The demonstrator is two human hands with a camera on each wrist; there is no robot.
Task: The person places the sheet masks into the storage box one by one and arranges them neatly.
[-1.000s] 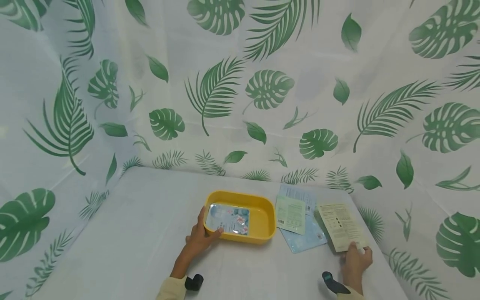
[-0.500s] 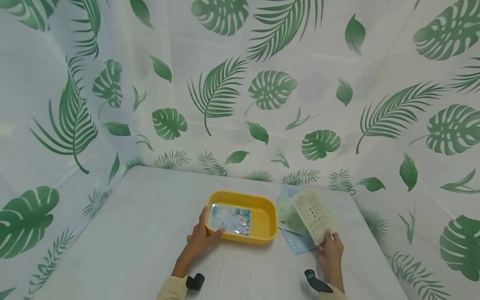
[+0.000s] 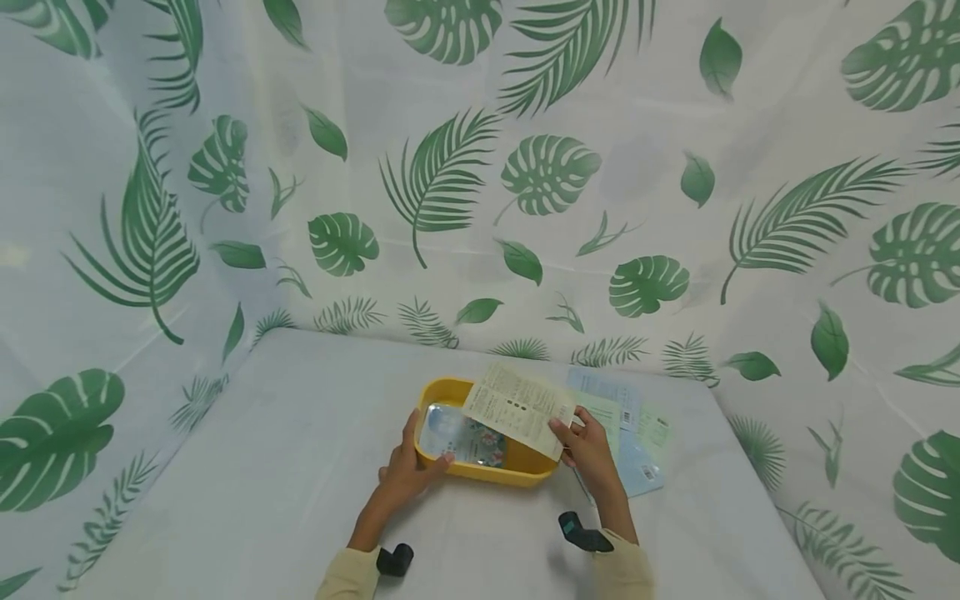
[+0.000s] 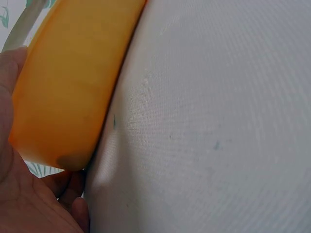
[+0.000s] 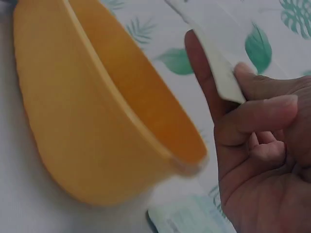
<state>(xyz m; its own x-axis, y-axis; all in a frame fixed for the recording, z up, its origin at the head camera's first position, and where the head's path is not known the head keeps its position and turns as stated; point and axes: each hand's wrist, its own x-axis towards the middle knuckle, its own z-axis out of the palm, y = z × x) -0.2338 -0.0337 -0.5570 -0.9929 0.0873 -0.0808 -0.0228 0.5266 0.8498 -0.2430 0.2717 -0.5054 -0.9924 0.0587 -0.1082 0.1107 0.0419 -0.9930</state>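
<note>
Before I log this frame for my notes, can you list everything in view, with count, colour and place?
Yellow plastic tray: one, mid-table.
Shiny blue sachet: one, lying inside the tray.
Cream printed sachet: one, held above the tray.
Flat sachets on the table: at least three, pale green and light blue, right of the tray, overlapping.
White tablecloth: one, covers the table.
Leaf-print curtain: white with green leaves, behind and beside.
Left hand: grips the tray's left rim.
Right hand: pinches the cream sachet.
</note>
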